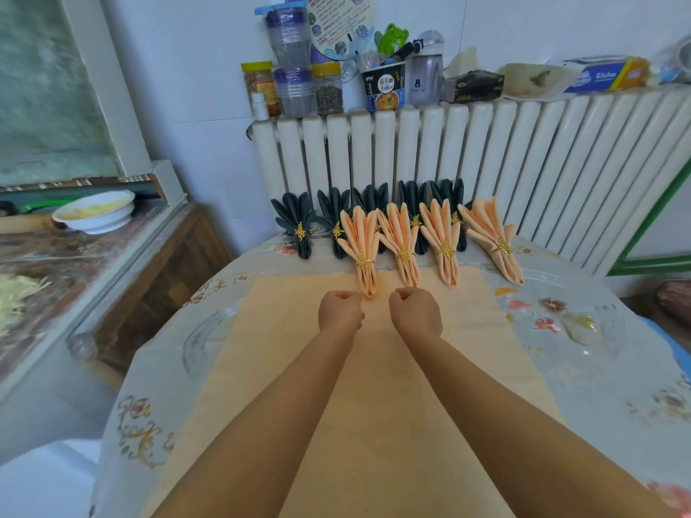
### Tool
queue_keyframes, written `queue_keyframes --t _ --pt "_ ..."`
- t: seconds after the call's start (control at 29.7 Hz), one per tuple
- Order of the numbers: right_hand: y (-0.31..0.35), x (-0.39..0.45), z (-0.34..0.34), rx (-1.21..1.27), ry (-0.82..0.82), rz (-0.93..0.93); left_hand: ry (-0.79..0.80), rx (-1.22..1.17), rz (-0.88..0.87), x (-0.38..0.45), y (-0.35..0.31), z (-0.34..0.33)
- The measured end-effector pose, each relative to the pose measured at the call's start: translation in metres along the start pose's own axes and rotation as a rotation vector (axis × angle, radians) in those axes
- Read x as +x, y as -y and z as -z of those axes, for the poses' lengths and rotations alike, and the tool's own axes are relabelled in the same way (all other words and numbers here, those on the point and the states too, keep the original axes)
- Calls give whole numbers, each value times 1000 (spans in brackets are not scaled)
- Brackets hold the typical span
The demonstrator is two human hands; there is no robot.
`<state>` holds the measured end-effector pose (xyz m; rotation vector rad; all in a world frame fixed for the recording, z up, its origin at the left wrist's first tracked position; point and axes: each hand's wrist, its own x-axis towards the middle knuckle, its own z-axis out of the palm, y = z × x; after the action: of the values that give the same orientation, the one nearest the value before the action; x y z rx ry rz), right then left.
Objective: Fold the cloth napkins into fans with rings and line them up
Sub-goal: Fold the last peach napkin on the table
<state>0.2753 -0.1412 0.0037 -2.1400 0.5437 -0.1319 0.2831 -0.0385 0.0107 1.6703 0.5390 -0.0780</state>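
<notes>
A flat peach napkin (374, 386) lies spread on the table in front of me. My left hand (340, 312) and my right hand (415, 312) rest on it side by side near its far edge, both curled into fists with no cloth raised between the fingers. Just beyond them lies a row of several peach fan-folded napkins (402, 237) with gold leaf rings (404, 253); the left one almost touches my hands. Behind that row, several dark green fans (297, 224) with the same rings lean by the radiator.
The round table (598, 368) has a floral plastic cover. A white radiator (486, 162) stands behind it, with jars, bottles, a noodle cup and boxes on top. At left, a counter holds a white bowl (95, 211).
</notes>
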Motion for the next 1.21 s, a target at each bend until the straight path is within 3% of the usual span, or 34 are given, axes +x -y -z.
queue_keyframes --t 0.44,0.74,0.98,1.21 --pt "-60 -132 55 87 44 82 84 19 -71 -141 57 44" --pt "-130 -208 99 -57 290 335 271 476 -322 -221 122 90" --pt "-161 -229 123 -241 530 578 374 522 -413 -237 134 113" --pt "-162 -234 121 -183 408 567 488 610 -450 -240 128 116"
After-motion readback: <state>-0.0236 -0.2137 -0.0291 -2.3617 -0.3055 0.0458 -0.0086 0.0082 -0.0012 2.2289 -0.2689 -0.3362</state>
